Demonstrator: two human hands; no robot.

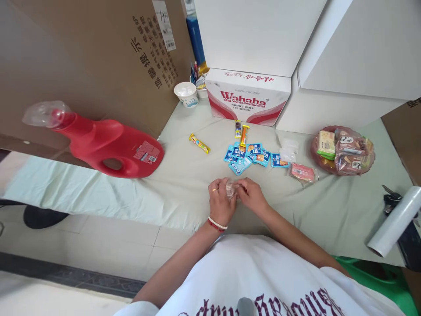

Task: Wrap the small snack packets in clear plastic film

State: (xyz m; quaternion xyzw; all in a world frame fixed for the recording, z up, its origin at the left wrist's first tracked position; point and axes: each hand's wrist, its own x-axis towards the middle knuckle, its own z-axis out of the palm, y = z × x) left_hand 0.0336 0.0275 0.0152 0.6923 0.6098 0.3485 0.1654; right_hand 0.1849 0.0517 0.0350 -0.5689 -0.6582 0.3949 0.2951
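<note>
for good control, the left hand (221, 204) should probably steady the small clear-wrapped packet (230, 188) without squashing it, while the right hand (252, 193) works its edge with a light pinch. the packet sits between both hands: the left fingers curl closed around its left side, the right fingertips close together on its right edge.

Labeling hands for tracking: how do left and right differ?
The left hand wears a ring and bracelets; the right hand shows neither. The left hand wraps around the clear packet; the right hand has its fingertips at the packet's edge. Both are ungloved and on the packet.
</note>
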